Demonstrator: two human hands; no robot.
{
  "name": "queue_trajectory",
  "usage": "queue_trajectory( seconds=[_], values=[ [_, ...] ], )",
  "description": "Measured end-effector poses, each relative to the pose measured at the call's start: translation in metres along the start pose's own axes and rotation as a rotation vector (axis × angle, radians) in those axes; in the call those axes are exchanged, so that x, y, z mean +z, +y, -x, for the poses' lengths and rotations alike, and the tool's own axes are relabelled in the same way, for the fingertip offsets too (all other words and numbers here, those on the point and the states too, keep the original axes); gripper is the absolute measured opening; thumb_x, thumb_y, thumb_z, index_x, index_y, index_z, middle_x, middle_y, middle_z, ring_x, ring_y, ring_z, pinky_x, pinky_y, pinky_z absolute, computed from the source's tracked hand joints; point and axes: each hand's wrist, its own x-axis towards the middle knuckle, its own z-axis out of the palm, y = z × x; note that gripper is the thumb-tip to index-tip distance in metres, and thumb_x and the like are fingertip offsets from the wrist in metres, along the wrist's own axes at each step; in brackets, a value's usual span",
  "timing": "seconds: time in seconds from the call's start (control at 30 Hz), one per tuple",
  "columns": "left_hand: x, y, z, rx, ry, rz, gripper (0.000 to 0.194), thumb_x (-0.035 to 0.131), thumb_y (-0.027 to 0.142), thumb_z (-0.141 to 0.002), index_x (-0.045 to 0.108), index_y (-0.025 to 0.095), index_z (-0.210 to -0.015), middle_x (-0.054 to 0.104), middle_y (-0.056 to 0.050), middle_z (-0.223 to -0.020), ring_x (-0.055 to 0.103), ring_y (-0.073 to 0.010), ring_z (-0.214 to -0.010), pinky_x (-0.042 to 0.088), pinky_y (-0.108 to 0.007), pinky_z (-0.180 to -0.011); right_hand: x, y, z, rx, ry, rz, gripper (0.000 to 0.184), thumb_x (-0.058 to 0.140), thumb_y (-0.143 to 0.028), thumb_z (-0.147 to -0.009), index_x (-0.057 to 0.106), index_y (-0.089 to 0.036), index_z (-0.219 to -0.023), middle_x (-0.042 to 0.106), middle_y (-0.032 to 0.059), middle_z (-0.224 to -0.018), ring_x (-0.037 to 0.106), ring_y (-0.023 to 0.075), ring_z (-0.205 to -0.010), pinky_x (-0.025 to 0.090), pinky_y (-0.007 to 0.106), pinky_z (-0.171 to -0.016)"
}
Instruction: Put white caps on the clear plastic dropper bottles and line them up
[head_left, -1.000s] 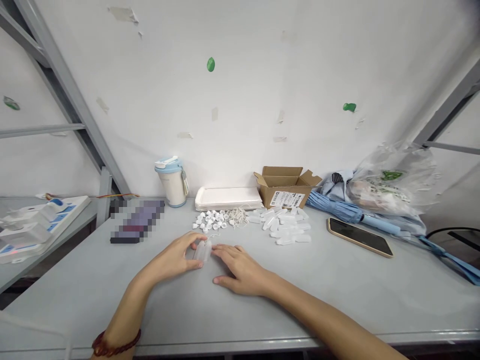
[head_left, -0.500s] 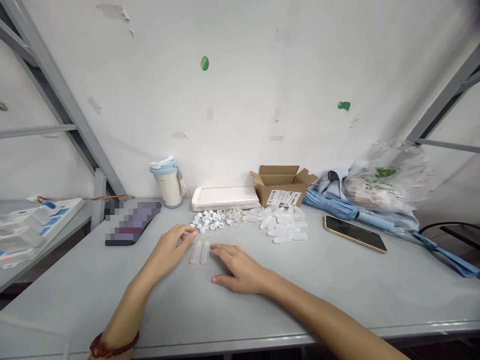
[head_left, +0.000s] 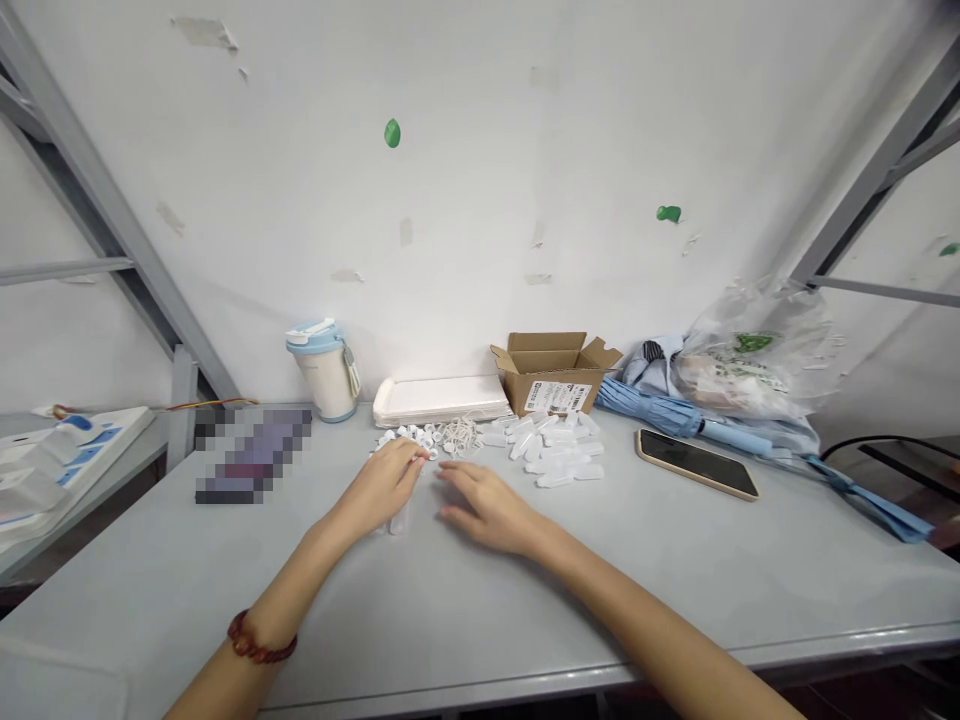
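Note:
My left hand (head_left: 384,485) is over the front of a pile of small white caps (head_left: 429,436), its thumb and fingertips pinched together. Whatever sits in that pinch is too small to make out. Beneath this hand lie clear flat plastic tubes (head_left: 400,520), mostly hidden by it. My right hand (head_left: 491,508) hovers just to the right, fingers apart and holding nothing. Behind the hands is a small heap of thin white strings (head_left: 460,436). More translucent tubes (head_left: 555,445) lie in a loose pile farther right.
Along the wall stand a blue-lidded cup (head_left: 324,375), a stack of white trays (head_left: 442,398) and an open cardboard box (head_left: 553,385). To the right are a phone (head_left: 697,464), a folded blue umbrella (head_left: 660,408) and a plastic bag (head_left: 757,350). A blurred-out object (head_left: 255,455) lies left.
My left hand has moved right, across the clear tubes to the caps, and its fingers have closed. My right hand has shifted slightly right and away from me. The view has turned a little.

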Motion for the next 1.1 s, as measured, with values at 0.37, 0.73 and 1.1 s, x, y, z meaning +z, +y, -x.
queue_trajectory(
  seconds=[0.37,0.73,1.1],
  values=[
    [0.070,0.051,-0.038,0.094,-0.156,-0.284,0.033,0.034,0.011,-0.086,0.066,0.007,-0.082,0.063,-0.021,-0.101,0.054,-0.0307,-0.100,0.042,-0.044,-0.090,-0.029,0.066,0.002,0.327,0.076,0.456,0.038,0.041,-0.005,-0.085,0.052,-0.011,-0.122,0.056,0.0162,-0.126,0.049,0.0261,-0.117,0.038,0.041,-0.094],
    [0.085,0.039,-0.030,0.089,0.018,-0.192,0.032,0.038,0.017,-0.085,0.062,0.006,-0.104,0.059,-0.021,-0.112,0.050,-0.0317,-0.109,0.040,-0.047,-0.095,-0.023,0.056,0.000,0.245,0.016,0.474,0.036,0.041,-0.004,-0.085,0.053,-0.013,-0.117,0.059,0.0144,-0.118,0.050,0.0273,-0.112,0.031,0.045,-0.094],
    [0.028,0.021,-0.037,-0.388,0.236,0.894,0.028,0.062,0.034,-0.070,0.070,0.013,-0.087,0.071,-0.011,-0.098,0.062,-0.0262,-0.100,0.045,-0.040,-0.092,-0.014,0.052,-0.001,0.293,0.006,0.509,0.039,0.037,-0.002,-0.084,0.054,-0.016,-0.116,0.063,0.0135,-0.107,0.052,0.0261,-0.103,0.028,0.049,-0.095]
  ],
)
